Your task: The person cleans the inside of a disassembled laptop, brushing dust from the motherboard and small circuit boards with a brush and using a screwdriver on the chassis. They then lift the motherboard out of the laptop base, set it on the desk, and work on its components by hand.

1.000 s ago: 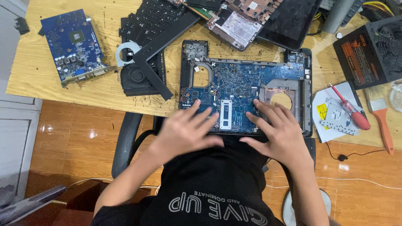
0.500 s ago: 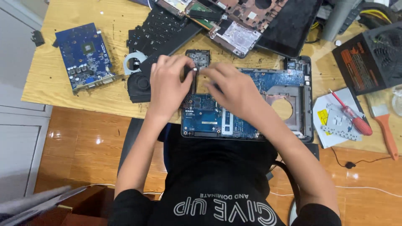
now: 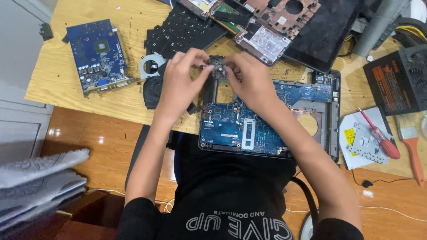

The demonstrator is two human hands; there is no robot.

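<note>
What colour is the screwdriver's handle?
Red, on the screwdriver at the right, seen from the head view.

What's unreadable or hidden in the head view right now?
- Small dark part at the top corner of the blue laptop motherboard: covered by left hand and right hand; grip unclear.
- Black power supply box: cut off by the right edge.
- Black keyboard: cut off by the top edge.

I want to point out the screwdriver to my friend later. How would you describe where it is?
Start at the wooden table and go to its right end, past the open laptop base. There a red-handled screwdriver lies slanted on a white sheet. The orange-handled brush beside it has bristles; the screwdriver has a thin metal shaft.
</note>
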